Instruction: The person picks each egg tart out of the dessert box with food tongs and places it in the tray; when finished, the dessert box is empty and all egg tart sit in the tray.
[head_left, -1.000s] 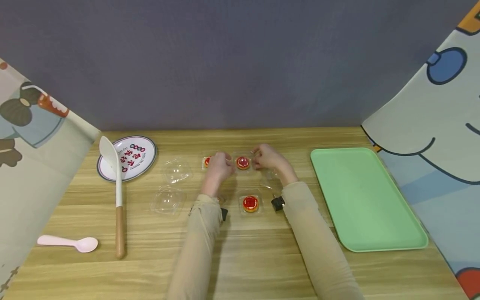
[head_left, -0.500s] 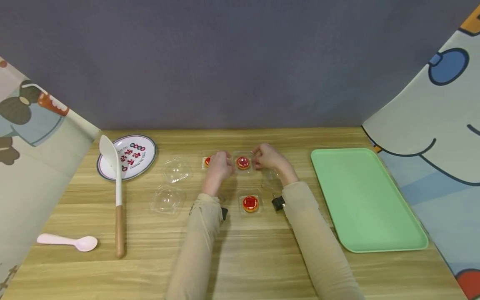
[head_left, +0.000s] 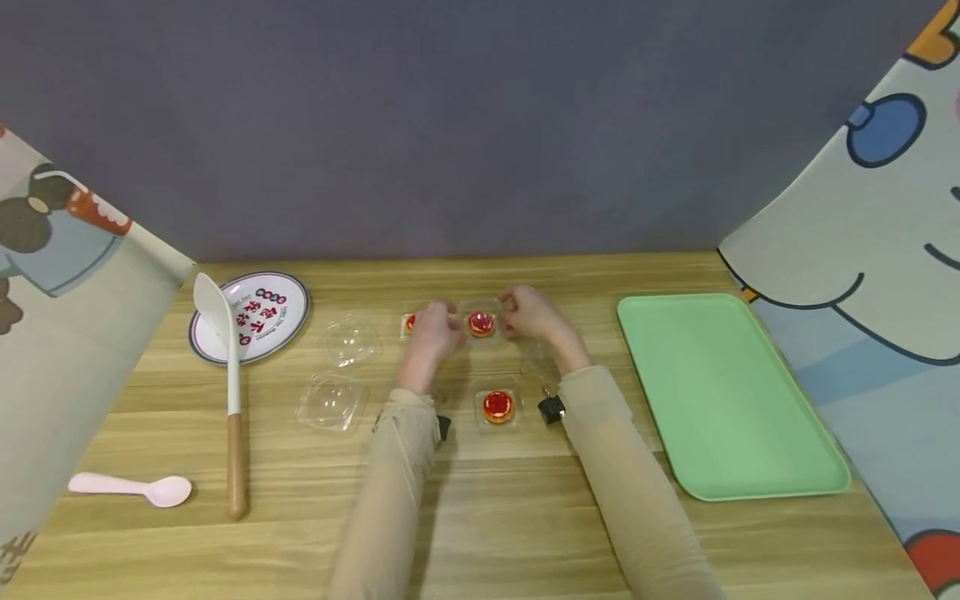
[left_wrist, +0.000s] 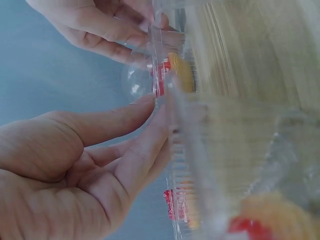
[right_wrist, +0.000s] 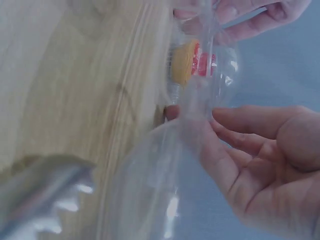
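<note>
A clear plastic dome-lidded box [head_left: 480, 339] holds a red-topped tart [head_left: 481, 323] between the two hands. My left hand [head_left: 432, 333] pinches its left edge, thumb on top and fingers beneath, as the left wrist view shows. At the opposite edge my right hand [head_left: 531, 315] pinches the rim the same way. A second red-topped tart [head_left: 411, 323] in clear packaging is partly hidden behind the left hand. Nearer the person stands another clear box [head_left: 512, 423] with a red tart [head_left: 498, 407]. By the right wrist lies a clear lid piece [right_wrist: 150, 195].
Two clear plastic shells [head_left: 352, 342] lie to the left. Beyond them a white ladle with a wooden handle [head_left: 236, 467] leans on a patterned plate [head_left: 281, 329]; a pink spoon [head_left: 165, 492] lies nearer. A green tray [head_left: 727, 392] is at right. A toothed metal end [right_wrist: 55, 195] shows in the right wrist view.
The head view has shifted slightly, so the scene sits a little further left. Both hands keep their hold at the box's edges.
</note>
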